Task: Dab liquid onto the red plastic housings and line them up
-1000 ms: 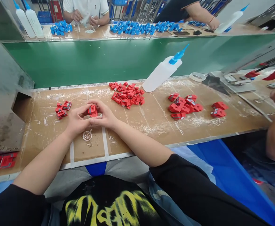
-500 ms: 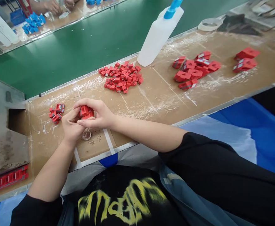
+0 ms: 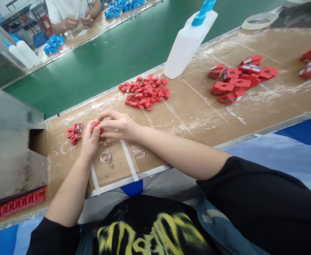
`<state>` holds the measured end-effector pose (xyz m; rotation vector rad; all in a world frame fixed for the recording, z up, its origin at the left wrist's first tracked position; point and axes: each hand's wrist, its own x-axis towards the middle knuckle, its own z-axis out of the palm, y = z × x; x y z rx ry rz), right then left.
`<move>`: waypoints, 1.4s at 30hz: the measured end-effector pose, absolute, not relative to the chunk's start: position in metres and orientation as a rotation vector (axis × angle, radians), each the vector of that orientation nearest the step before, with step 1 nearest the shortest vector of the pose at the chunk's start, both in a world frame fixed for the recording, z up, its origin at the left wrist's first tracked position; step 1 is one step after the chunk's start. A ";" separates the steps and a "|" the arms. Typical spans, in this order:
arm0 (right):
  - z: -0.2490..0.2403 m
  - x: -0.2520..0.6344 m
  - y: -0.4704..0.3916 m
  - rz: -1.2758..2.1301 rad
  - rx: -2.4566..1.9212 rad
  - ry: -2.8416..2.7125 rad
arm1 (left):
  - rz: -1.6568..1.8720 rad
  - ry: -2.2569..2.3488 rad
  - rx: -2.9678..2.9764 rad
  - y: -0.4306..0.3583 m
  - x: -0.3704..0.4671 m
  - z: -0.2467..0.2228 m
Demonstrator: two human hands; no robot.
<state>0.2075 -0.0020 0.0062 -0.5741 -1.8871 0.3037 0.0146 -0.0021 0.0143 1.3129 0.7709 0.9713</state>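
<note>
Left hand (image 3: 90,140) and right hand (image 3: 118,124) together pinch 1 red part (image 3: 95,125) above the workbench (image 3: 187,113), just over a small clear dish (image 3: 105,157), near a small red pile (image 3: 74,132).

Part (image 3: 96,126) between the hands: red. Small pile (image 3: 75,132) at left: red with grey faces. Far heap (image 3: 145,91) and right heap (image 3: 240,78): red. Bench (image 3: 192,113): brown, streaked white, with white tape lines. Belt (image 3: 112,60): green. Bottle (image 3: 188,42): translucent white, blue nozzle. Shirt (image 3: 155,230): black, yellow print. Far parts (image 3: 53,42): blue.
</note>
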 end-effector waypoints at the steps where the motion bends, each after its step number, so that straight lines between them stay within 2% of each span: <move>1: 0.007 0.208 -0.002 0.253 -0.585 -1.902 | 0.949 0.775 1.292 -0.005 0.017 0.015; 7: 0.007 0.202 -0.001 -0.029 -0.496 -1.863 | 0.912 0.881 1.016 -0.012 0.029 0.025; 11: 0.005 0.196 -0.001 -0.016 -0.503 -1.841 | 0.999 0.926 1.010 -0.010 0.028 0.025; 20: 0.000 0.194 -0.004 0.163 -0.679 -1.881 | 1.001 0.830 1.205 -0.007 0.018 0.014; 26: 0.002 0.201 -0.004 0.679 -0.623 -1.916 | 1.024 0.799 1.468 0.001 0.011 0.017; 29: 0.005 0.202 -0.004 0.801 -0.628 -1.944 | 1.028 0.901 1.662 -0.002 0.010 0.020; 35: 0.010 0.199 -0.007 0.848 -0.631 -1.856 | 1.041 1.055 1.969 -0.013 0.012 0.025; 42: 0.012 0.197 -0.013 0.766 -0.732 -1.877 | 1.117 0.936 1.830 -0.012 0.015 0.025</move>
